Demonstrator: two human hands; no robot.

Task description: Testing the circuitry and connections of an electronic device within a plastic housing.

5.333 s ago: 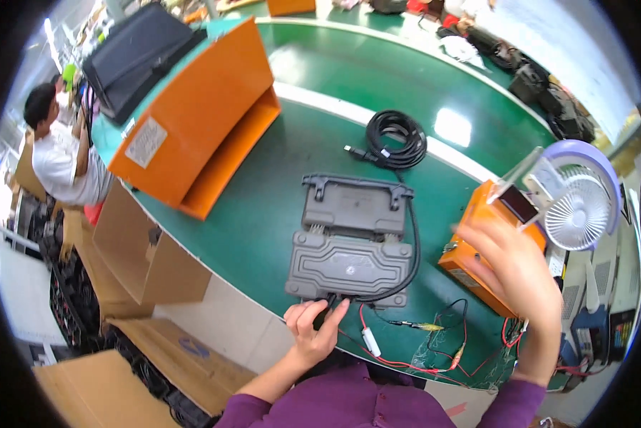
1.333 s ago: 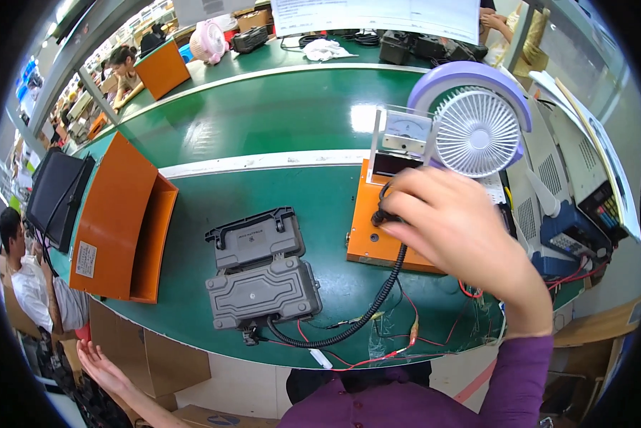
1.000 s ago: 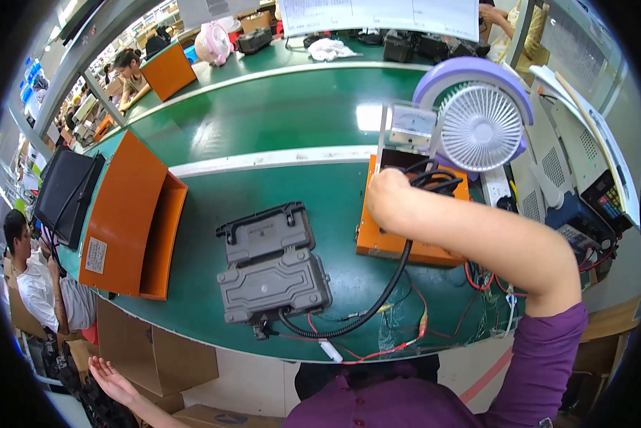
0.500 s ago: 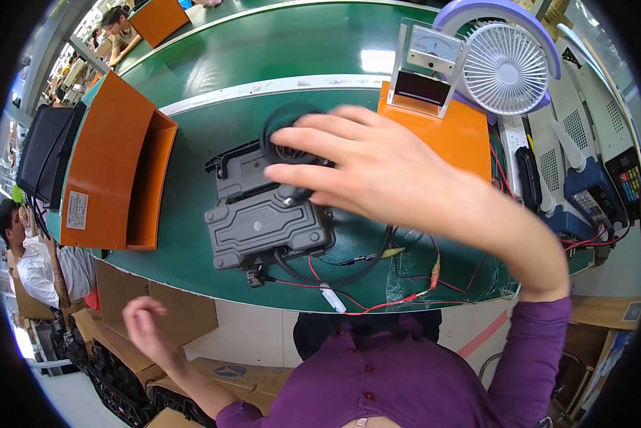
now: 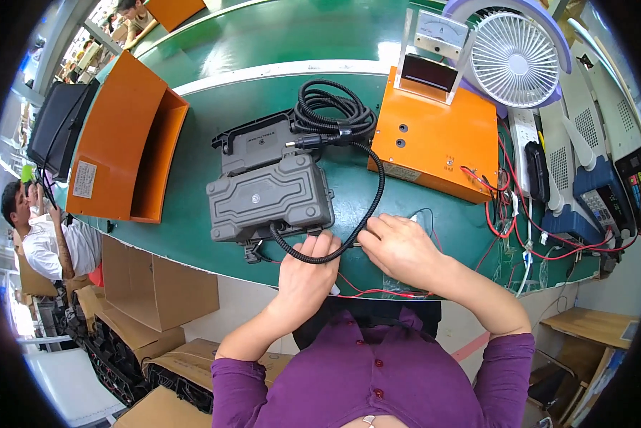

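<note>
Orange bin (image 5: 124, 146) far left, grey ribbed box (image 5: 270, 198) mid-table, left hand (image 5: 305, 267) closed on black cable (image 5: 367, 207) (coiled atop box), right hand (image 5: 399, 246) pinching thin wires (image 5: 424, 214), orange unit (image 5: 434, 139), fan (image 5: 514, 60) behind.

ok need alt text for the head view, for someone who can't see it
Seen from above, a person's left hand and right hand handle a thick black cable at the near edge of a green workbench. The cable runs from a grey ribbed device to a coil, beside an orange box and a white fan.
</note>
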